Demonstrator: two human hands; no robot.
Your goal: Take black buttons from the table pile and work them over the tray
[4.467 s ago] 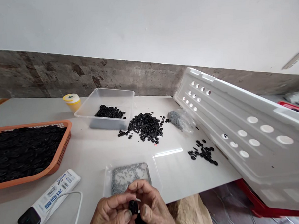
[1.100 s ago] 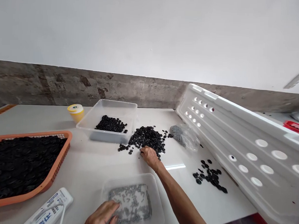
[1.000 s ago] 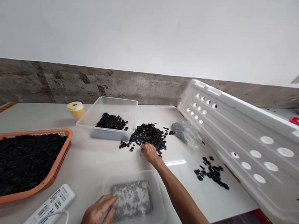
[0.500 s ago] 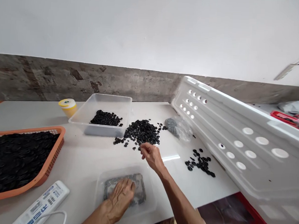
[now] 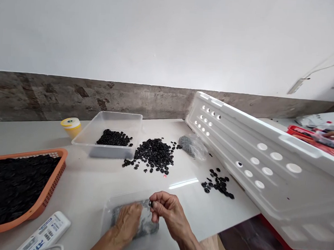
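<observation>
Between the thumb and fingers of my right hand [image 5: 172, 213] is a small black plastic piece [image 5: 150, 204], held over the right side of a clear tub [image 5: 105, 210]. Small grey pieces [image 5: 147, 229], too fine to make out singly, cover part of the tub's bottom. My left hand [image 5: 129, 220] reaches down into this tub with its fingers curled together; whatever they grip is hidden. Beyond the hands, a heap of small black pieces [image 5: 155, 153] with holes lies on the white table [image 5: 98, 184].
A larger clear bin [image 5: 118, 152] holds more black pieces. An orange basket [image 5: 61, 164] of black parts and a white power strip [image 5: 50, 228] are at left. Rightward lie a bag of grey pieces [image 5: 188, 146], black discs [image 5: 221, 184] and a tilted white panel [image 5: 238, 139].
My right hand has come back from the heap's near edge to the tub, carrying a small black piece. My left hand stays in the tub, fingers still curled. The view has shifted slightly.
</observation>
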